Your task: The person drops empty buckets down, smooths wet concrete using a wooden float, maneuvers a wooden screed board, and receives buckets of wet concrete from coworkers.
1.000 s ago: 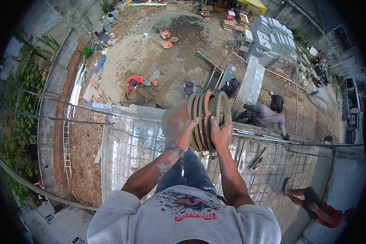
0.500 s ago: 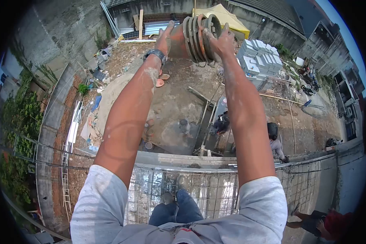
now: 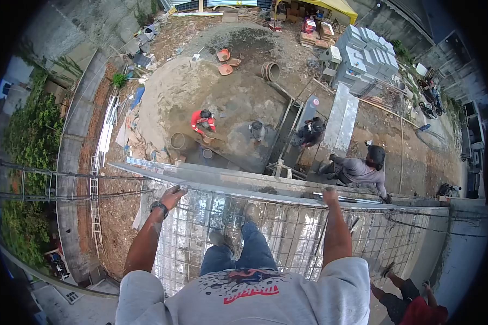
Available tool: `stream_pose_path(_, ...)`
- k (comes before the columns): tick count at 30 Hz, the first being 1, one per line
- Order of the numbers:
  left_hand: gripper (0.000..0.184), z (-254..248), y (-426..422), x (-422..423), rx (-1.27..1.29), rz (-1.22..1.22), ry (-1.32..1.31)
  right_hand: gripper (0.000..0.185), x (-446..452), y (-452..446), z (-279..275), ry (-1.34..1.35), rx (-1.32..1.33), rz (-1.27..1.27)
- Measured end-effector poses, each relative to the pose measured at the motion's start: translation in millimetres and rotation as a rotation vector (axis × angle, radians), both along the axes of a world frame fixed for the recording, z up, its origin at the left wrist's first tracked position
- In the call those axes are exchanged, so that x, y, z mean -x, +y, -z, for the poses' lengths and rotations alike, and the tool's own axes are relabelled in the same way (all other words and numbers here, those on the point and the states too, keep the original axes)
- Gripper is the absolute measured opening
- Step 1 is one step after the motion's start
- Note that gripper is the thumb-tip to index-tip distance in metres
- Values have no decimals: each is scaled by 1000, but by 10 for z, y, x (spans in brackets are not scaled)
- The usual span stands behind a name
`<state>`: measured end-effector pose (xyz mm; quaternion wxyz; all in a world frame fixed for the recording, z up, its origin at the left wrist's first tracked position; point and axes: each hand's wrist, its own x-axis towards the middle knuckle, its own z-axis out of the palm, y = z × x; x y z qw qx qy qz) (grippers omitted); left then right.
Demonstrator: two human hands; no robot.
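My left hand [image 3: 173, 197], with a dark watch on the wrist, is over the wire mesh near the wall edge. Its fingers are apart and hold nothing. My right hand [image 3: 329, 197] is at the wall's edge, in front of a thin light rod; its fingers are too foreshortened to tell their shape. Well beyond both hands, a stack of nested buckets [image 3: 270, 71] lies on its side over the ground below. Whether it is in the air or resting there, I cannot tell. My feet are on the steel mesh [image 3: 292, 233].
Below, a person in red [image 3: 203, 122] crouches by buckets, and others work near the wooden formwork [image 3: 283, 132]. A person in a grey-purple top [image 3: 363, 168] leans at the wall to my right. Another in dark shorts [image 3: 404, 292] is at lower right. Pale blocks [image 3: 366, 57] stand stacked beyond.
Both hands have let go of the bucket stack and dropped down toward me, farther apart. The stack is now away from me and lower down. My view has tilted and shows more people.
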<state>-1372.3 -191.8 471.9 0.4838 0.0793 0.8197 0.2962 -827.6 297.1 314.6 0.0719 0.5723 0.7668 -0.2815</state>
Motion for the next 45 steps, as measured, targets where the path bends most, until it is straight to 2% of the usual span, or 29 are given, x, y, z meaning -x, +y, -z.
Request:
stream_pose_path(1,99,79,-570,-257,121,-162,-161,51,-733,-554,590,-282,130,-380)
stream_pose_path(2,98,131,-1118,-604,238,-342,-210,56,-1060,-1272,500,-523,336,-537)
stream_pose_path(3,94,368,-1797,-878,347,-434,-276,58,-1439,-1920,430,-532,719,-66)
stream_pose_path(4,88,464,-2383,-1186,471,-474,-380,51,-1781,-2609,442,-420,794,318)
stream_pose_path(5,82,301,-2704,-1544,577,-487,-395,45,-1682,-2986,-91,-488,913,361)
stream_pose_path(6,80,310,-3038,-1826,713,-467,-435,45,-1660,-3311,-583,-303,990,491)
stream_pose_path(7,82,258,-3262,-2036,803,-346,-480,44,-1710,-3553,-567,-386,1067,463)
stream_pose_path(9,80,279,-3509,-2170,768,5,-558,42,-1646,-3849,-441,-361,1060,492)
stream_pose_path(10,79,533,-3824,-2223,678,134,-563,45,-1567,-3842,-252,-408,1000,287)
stream_pose_path(11,77,539,-3621,-2146,773,2,-569,51,-1421,-3742,-125,-452,933,83)
stream_pose_path(13,73,532,-3302,-1740,554,-18,-415,41,-1015,-3460,138,-215,763,279)
stream_pose_path(14,79,482,-3085,-1428,467,-45,-427,26,-576,-3326,-223,94,648,560)
stream_pose_path(16,88,740,-2903,-962,79,-135,-42,37,-6,-3091,-300,460,449,552)
stream_pose_path(17,87,449,-2643,-714,-32,-130,26,35,326,-3050,-490,578,385,558)
stream_pose_path(20,74,284,-2446,-35,-311,-198,102,28,1256,-3270,-1458,620,267,354)
stream_pose_path(21,71,269,-2490,74,-370,-240,137,30,1304,-3315,-1224,701,197,208)
stream_pose_path(24,74,574,-2911,396,-383,-293,108,31,1528,-3865,-1383,570,188,73)
stream_pose_path(26,76,439,-3231,359,-226,-297,19,26,1376,-4284,-1018,522,179,31)
stream_pose_path(28,76,475,-3695,210,-48,-242,-8,28,1246,-4737,-1297,374,291,99)
stream_pose_path(29,75,625,-3968,135,43,-184,11,28,1152,-4972,-1377,298,347,135)
stream_pose_path(31,58,1532,-4757,149,241,0,22,33,798,-5296,-1135,206,416,267)
stream_pose_path(33,49,1273,-5069,-77,366,9,-98,36,254,-5535,-728,166,439,310)
stream_pose_path(36,49,1111,-5343,-367,479,-72,-215,41,-121,-5862,-650,145,516,536)
stream_pose_path(39,47,1011,-5329,-545,392,-81,-176,39,-157,-6061,-781,122,455,546)
stream_pose_path(41,60,929,-5164,-541,365,-41,-235,38,-292,-6144,-269,332,484,665)
stream_pose_path(42,69,891,-5029,-529,351,-16,-265,38,-14,-6252,-746,343,407,691)
stream_pose_path(43,75,687,-4837,-534,316,14,-267,39,39,-6285,-711,381,401,675)
stream_pose_path(44,78,767,-4763,-476,266,60,-234,41,-96,-6333,-244,614,420,679)
stream_pose_path(45,79,737,-4639,-407,244,124,-237,43,169,-6479,-838,562,362,664)
